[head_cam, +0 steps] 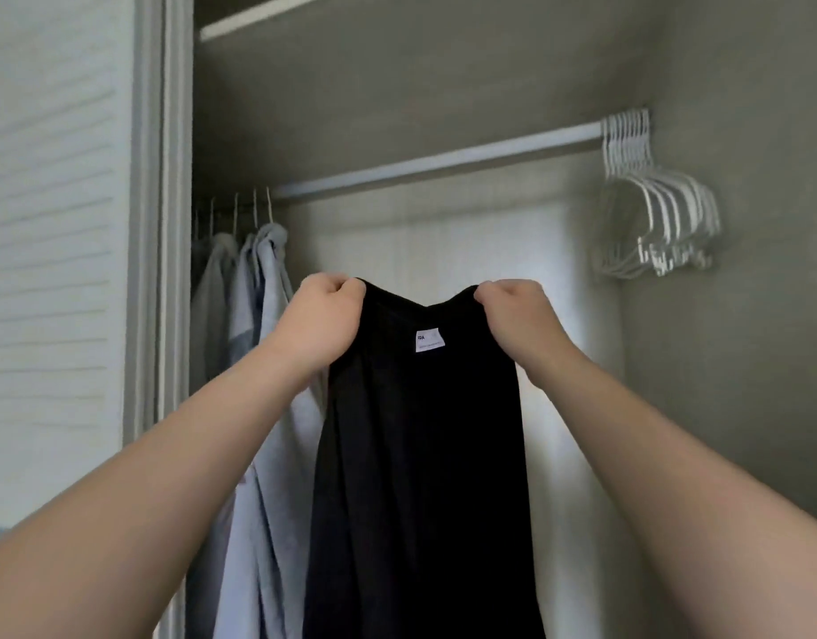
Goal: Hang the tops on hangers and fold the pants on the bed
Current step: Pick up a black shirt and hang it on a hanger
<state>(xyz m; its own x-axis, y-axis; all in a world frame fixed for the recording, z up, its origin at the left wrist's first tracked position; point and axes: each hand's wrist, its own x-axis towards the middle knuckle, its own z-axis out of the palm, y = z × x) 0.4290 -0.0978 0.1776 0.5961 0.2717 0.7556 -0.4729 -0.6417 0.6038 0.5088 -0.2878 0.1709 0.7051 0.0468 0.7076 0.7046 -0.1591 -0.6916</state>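
A black top (420,454) hangs in front of me inside an open closet, a white label showing below its neckline. My left hand (326,315) grips its upper left edge and my right hand (517,315) grips its upper right edge, both fists closed round the fabric. The cloth sags between them and falls straight down past the frame's bottom. No hanger is visible in the top. A bunch of several white hangers (655,214) hangs bare at the right end of the closet rod (443,166).
Pale blue and grey garments (259,315) hang on hangers at the rod's left end, just behind my left forearm. A white louvred door (52,223) stands at the left. A shelf (268,20) runs above the rod. The closet's grey side wall is at the right.
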